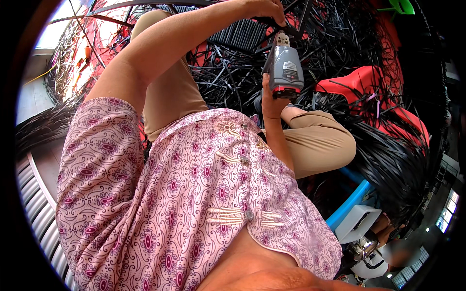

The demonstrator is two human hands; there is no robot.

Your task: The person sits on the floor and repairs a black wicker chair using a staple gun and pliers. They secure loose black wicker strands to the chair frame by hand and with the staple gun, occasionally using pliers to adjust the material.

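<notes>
My right hand is wrapped round a grey staple gun, thumb along its side; most of the fingers are behind the body. The tool has a metal nose at its far end and a red and black near end. Its nose meets or nearly meets a dark frame bar. My left hand reaches across from the left, fingers bent down and pressed together at the frame just beyond the nose. What they pinch is hidden. A woven panel of black strips lies below the left forearm.
Loose black plastic strips cover the floor in tangles, over red sheeting. At right stand a red plastic stool and a thick bundle of strips. A blue object and a white box are beside me. A person is behind, right.
</notes>
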